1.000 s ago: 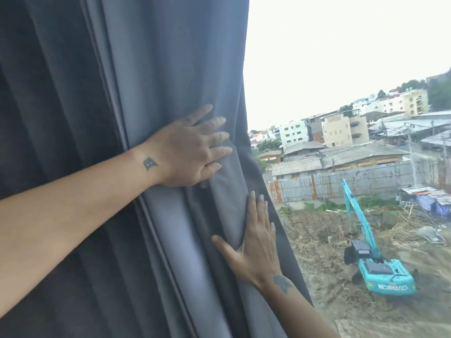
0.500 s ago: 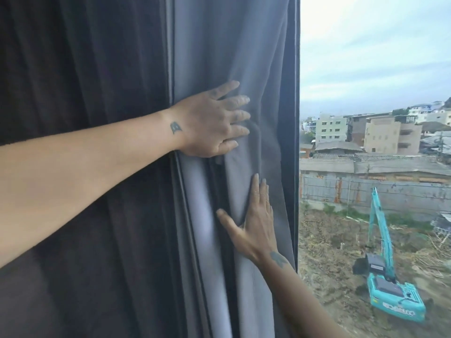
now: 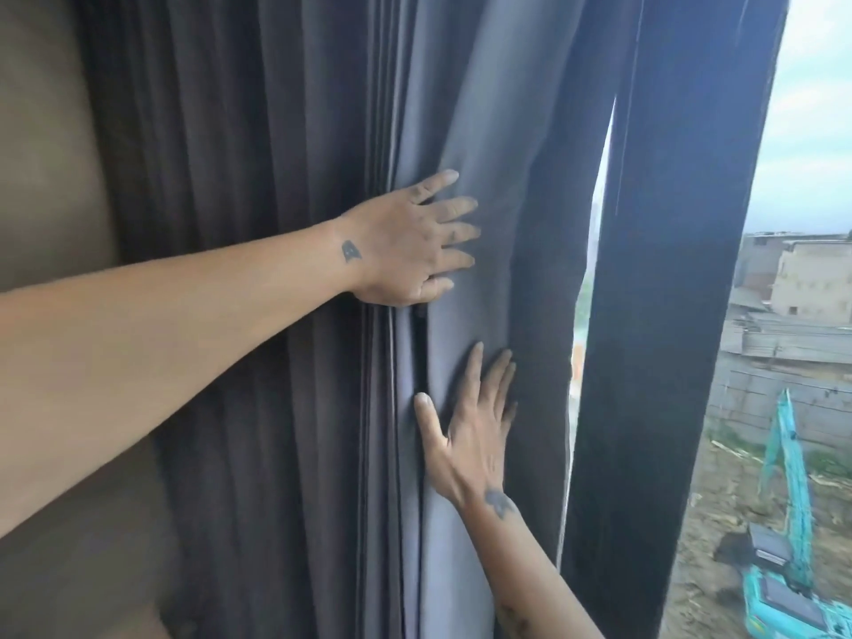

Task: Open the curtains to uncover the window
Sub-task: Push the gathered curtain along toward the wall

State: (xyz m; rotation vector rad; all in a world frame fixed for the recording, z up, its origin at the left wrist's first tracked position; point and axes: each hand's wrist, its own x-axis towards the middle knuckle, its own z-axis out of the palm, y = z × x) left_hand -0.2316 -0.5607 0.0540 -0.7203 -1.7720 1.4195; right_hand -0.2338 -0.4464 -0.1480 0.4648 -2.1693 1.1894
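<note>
At the far left we see a beige wall (image 3: 46, 177), then the bunched grey curtains (image 3: 276, 154) filling the centre. Our left hand (image 3: 405, 242) and, lower, our right hand (image 3: 470, 435) press flat and open-fingered on the folds, apart. The window (image 3: 793, 315) shows at right.

Both my forearms bare, no sleeves. Left hand (image 3: 405, 242): small dark tattoo at the wrist, smudges on the knuckles, possibly dirt. Right hand (image 3: 470, 435): similar dark wrist tattoo, nails short.
</note>
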